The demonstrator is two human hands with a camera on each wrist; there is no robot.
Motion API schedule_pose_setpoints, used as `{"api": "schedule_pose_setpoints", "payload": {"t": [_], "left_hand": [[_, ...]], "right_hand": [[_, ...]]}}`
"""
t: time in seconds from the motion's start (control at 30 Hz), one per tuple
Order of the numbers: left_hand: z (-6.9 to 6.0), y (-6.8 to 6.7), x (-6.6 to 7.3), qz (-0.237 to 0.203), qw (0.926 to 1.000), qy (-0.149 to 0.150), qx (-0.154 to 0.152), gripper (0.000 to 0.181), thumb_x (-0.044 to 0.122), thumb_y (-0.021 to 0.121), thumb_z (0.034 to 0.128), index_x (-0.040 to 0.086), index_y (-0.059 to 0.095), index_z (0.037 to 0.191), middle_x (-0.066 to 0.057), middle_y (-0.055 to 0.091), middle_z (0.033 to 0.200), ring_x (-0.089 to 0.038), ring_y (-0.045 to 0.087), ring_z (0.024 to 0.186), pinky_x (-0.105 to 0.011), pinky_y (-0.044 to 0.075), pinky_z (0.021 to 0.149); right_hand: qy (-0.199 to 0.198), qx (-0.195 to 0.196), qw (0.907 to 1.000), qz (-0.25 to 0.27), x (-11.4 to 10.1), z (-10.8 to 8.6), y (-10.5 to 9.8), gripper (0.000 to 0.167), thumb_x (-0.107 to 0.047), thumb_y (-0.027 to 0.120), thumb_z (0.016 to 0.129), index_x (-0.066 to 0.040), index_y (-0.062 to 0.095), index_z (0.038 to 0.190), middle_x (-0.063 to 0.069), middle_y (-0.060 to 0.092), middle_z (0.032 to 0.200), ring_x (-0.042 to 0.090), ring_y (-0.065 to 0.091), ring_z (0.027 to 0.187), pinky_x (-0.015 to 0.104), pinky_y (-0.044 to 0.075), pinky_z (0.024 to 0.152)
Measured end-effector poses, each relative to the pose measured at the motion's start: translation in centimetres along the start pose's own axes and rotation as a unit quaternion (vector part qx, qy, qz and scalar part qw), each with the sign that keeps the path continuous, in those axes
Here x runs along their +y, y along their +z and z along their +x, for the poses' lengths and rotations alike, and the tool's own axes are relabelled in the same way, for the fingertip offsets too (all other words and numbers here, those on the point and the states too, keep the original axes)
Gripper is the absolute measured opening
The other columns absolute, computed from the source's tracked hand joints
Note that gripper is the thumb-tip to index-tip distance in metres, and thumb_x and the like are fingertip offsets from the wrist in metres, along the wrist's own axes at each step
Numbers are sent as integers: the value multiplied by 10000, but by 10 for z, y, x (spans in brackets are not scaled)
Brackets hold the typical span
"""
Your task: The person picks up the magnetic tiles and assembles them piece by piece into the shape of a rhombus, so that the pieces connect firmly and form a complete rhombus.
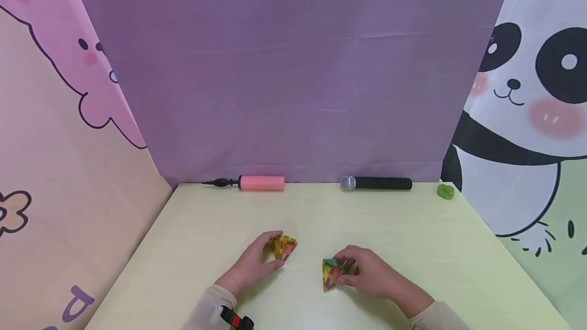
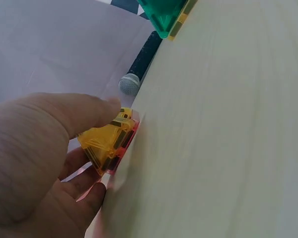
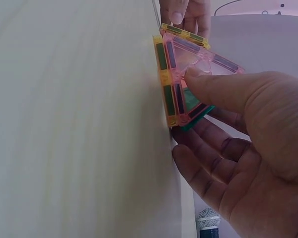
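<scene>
On the left, a small pyramid of magnetic tiles (image 1: 285,246), yellow with a pinkish-red side, sits on the table between the thumb and fingers of my left hand (image 1: 252,263). The left wrist view shows its yellow face (image 2: 103,141) next to the thumb. My right hand (image 1: 372,271) pinches a second magnetic-tile pyramid (image 1: 331,275) of yellow, pink and green triangles. In the right wrist view the thumb lies on its pink tile (image 3: 188,54), and the fingers are at its green side, partly hidden. A gap separates the two pyramids.
Along the back edge of the pale table (image 1: 394,223) lie a pink hand pump (image 1: 261,183), a black microphone (image 1: 382,183) and a small green object (image 1: 445,191). A purple cloth (image 1: 293,75) hangs behind. Printed panels stand at both sides.
</scene>
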State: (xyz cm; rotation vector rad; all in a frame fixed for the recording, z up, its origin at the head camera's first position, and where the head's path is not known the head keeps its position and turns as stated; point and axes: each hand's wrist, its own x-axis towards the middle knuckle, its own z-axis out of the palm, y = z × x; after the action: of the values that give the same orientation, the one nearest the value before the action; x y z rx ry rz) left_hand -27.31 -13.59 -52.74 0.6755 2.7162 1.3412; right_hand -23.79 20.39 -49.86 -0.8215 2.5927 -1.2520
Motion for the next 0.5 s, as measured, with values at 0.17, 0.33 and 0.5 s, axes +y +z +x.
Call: {"api": "schedule_pose_setpoints", "payload": {"t": [0.17, 0.33, 0.5], "left_hand": [[1, 0, 0, -46, 10000, 40, 60, 650, 112, 811, 933, 131, 501, 1504, -78, 536, 1479, -296, 492, 1402, -500, 379, 1179], [1, 0, -2, -104, 9999, -40, 47, 587, 129, 810, 938, 164, 523, 1449, -31, 565, 1433, -266, 506, 1385, -491, 379, 1181], [2, 0, -3, -244, 9995, -201, 9, 561, 153, 821, 932, 184, 532, 1411, 23, 583, 1390, -223, 509, 1379, -448, 377, 1186]], "right_hand": [[-20, 4, 10000, 59, 1, 0, 1, 345, -168, 866, 882, -139, 725, 1196, -62, 659, 1044, 153, 645, 901, 266, 560, 708], [13, 21, 10000, 30, 3, 0, 0, 335, -181, 862, 888, -143, 729, 1193, -71, 659, 1032, 152, 644, 907, 265, 562, 714], [54, 6, 10000, 40, 4, 0, 0, 319, -175, 855, 894, -153, 732, 1188, -68, 661, 1026, 164, 642, 922, 269, 563, 717]]}}
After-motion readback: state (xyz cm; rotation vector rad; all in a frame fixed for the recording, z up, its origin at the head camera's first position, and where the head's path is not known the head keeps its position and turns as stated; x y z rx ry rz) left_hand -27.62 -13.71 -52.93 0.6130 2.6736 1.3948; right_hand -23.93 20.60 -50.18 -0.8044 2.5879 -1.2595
